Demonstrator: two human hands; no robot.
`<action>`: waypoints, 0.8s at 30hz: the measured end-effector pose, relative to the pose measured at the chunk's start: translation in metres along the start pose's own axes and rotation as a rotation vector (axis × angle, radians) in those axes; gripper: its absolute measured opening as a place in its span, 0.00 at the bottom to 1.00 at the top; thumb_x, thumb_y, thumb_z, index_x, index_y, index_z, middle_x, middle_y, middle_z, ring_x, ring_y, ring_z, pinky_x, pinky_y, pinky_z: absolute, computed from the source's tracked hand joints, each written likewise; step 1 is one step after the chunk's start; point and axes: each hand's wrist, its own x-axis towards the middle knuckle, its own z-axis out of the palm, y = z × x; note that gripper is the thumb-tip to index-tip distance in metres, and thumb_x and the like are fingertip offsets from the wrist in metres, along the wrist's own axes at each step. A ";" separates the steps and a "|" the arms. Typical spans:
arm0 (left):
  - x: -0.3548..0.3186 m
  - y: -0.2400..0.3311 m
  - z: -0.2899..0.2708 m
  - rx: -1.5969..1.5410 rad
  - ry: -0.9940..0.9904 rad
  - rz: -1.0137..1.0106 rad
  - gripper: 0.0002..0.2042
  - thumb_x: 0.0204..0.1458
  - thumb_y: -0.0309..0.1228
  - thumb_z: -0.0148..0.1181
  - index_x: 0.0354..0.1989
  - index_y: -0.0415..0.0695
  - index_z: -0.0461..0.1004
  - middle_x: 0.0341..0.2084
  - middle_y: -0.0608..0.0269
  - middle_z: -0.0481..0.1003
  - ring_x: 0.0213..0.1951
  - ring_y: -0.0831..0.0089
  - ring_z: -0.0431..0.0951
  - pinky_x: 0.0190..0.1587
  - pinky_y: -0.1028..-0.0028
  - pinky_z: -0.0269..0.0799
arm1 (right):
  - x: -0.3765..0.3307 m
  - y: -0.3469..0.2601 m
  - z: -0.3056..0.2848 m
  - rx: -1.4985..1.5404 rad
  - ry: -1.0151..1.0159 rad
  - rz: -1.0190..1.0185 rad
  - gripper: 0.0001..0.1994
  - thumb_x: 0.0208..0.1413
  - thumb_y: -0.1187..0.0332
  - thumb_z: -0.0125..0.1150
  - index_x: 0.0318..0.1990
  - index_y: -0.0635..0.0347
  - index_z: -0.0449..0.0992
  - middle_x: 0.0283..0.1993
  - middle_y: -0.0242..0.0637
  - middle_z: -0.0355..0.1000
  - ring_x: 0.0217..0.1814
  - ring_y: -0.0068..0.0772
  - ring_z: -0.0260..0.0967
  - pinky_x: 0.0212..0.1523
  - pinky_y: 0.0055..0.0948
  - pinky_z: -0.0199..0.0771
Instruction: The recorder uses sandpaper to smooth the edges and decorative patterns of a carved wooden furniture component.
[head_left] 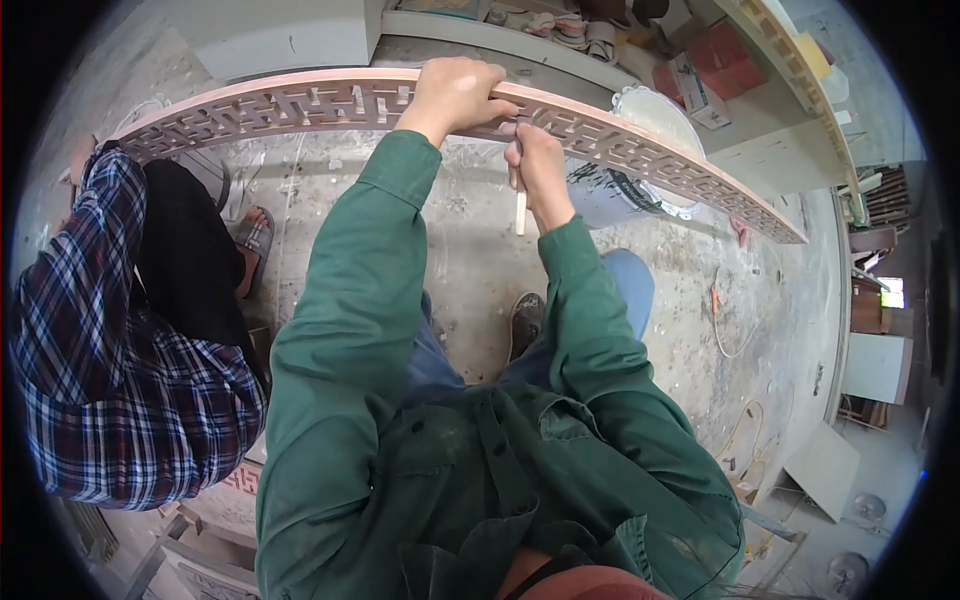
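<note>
A long reddish-brown lattice panel [650, 157], cut through with a geometric fretwork pattern, stretches across the view in front of me. My left hand [455, 95] is closed over its upper edge near the middle, the thumb toward the right. Just right of it, my right hand [538, 165] is closed around a thin pale stick [520, 213], whose end points down toward me. The stick's other end is hidden by my fingers, close against the fretwork.
At left sits a person in a plaid shirt [120, 400], a hand at the panel's left end. White buckets [610, 200] stand under the panel's right half. Beyond are a shelf [480, 32] of objects and a red box [725, 62]. An orange-ended cord [716, 305] lies on the spattered floor.
</note>
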 end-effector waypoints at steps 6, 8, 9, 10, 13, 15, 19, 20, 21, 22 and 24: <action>-0.013 -0.010 0.007 0.002 0.045 0.025 0.19 0.41 0.53 0.63 0.25 0.48 0.77 0.23 0.59 0.78 0.32 0.59 0.79 0.33 0.60 0.72 | -0.044 -0.014 0.007 0.235 -0.056 0.443 0.15 0.62 0.57 0.46 0.35 0.56 0.76 0.17 0.25 0.65 0.14 0.16 0.57 0.13 0.21 0.53; -0.007 -0.003 0.007 -0.002 0.089 0.031 0.19 0.43 0.54 0.62 0.25 0.48 0.75 0.22 0.60 0.76 0.30 0.56 0.77 0.29 0.58 0.69 | -0.015 -0.010 -0.004 0.369 -0.027 0.423 0.14 0.62 0.59 0.45 0.36 0.56 0.76 0.16 0.25 0.62 0.11 0.18 0.54 0.10 0.21 0.50; -0.005 -0.001 0.007 -0.002 0.108 0.034 0.19 0.43 0.53 0.62 0.25 0.48 0.75 0.23 0.59 0.77 0.31 0.56 0.77 0.29 0.59 0.69 | -0.001 -0.010 -0.007 0.468 -0.027 0.447 0.14 0.62 0.59 0.45 0.36 0.56 0.75 0.15 0.25 0.61 0.11 0.19 0.54 0.10 0.21 0.51; -0.004 0.001 0.008 -0.003 0.104 0.048 0.19 0.43 0.53 0.62 0.25 0.48 0.75 0.23 0.59 0.77 0.31 0.56 0.77 0.29 0.59 0.69 | 0.001 -0.008 -0.007 0.481 -0.011 0.426 0.14 0.62 0.60 0.44 0.36 0.58 0.75 0.16 0.27 0.62 0.10 0.21 0.53 0.10 0.22 0.50; -0.010 -0.001 0.007 0.023 0.039 -0.043 0.20 0.40 0.53 0.63 0.24 0.47 0.77 0.23 0.56 0.78 0.31 0.57 0.79 0.33 0.60 0.72 | -0.029 -0.009 0.011 0.326 -0.003 0.407 0.14 0.61 0.61 0.44 0.41 0.60 0.73 0.15 0.26 0.61 0.09 0.20 0.53 0.09 0.22 0.52; -0.010 0.004 0.006 0.040 0.012 -0.066 0.20 0.40 0.53 0.63 0.25 0.47 0.77 0.23 0.56 0.78 0.32 0.56 0.79 0.33 0.60 0.73 | -0.047 -0.006 0.014 0.390 -0.044 0.441 0.15 0.61 0.60 0.44 0.40 0.60 0.74 0.15 0.26 0.61 0.08 0.20 0.53 0.09 0.22 0.52; -0.002 0.007 0.006 0.057 0.040 -0.047 0.20 0.40 0.54 0.63 0.26 0.47 0.78 0.24 0.56 0.78 0.31 0.55 0.79 0.33 0.59 0.73 | 0.003 -0.005 -0.014 0.572 -0.092 0.490 0.12 0.59 0.63 0.47 0.37 0.58 0.76 0.15 0.25 0.60 0.11 0.18 0.54 0.11 0.23 0.50; -0.002 0.007 0.006 0.066 0.035 -0.041 0.20 0.40 0.54 0.63 0.26 0.47 0.78 0.24 0.56 0.78 0.31 0.55 0.79 0.33 0.59 0.73 | 0.002 -0.003 -0.014 0.584 -0.090 0.489 0.12 0.59 0.63 0.47 0.37 0.58 0.76 0.15 0.25 0.60 0.11 0.18 0.54 0.11 0.23 0.50; -0.002 0.008 0.006 0.051 0.026 -0.054 0.21 0.41 0.54 0.63 0.24 0.46 0.76 0.22 0.56 0.77 0.30 0.54 0.77 0.31 0.58 0.71 | -0.001 -0.001 -0.013 0.584 -0.075 0.494 0.12 0.60 0.63 0.46 0.37 0.58 0.75 0.15 0.25 0.60 0.11 0.18 0.53 0.11 0.23 0.49; -0.002 0.010 0.005 0.037 0.017 -0.067 0.21 0.42 0.54 0.62 0.22 0.46 0.74 0.21 0.57 0.76 0.29 0.53 0.76 0.29 0.58 0.69 | -0.005 0.001 -0.011 0.584 -0.058 0.499 0.13 0.60 0.63 0.45 0.37 0.57 0.75 0.15 0.25 0.59 0.11 0.18 0.53 0.11 0.23 0.49; -0.007 0.006 0.008 0.051 0.040 -0.061 0.21 0.41 0.54 0.63 0.21 0.45 0.73 0.20 0.56 0.75 0.28 0.53 0.76 0.28 0.58 0.68 | -0.030 0.006 -0.003 0.567 -0.058 0.477 0.13 0.62 0.60 0.45 0.39 0.59 0.72 0.15 0.26 0.59 0.08 0.19 0.50 0.09 0.22 0.49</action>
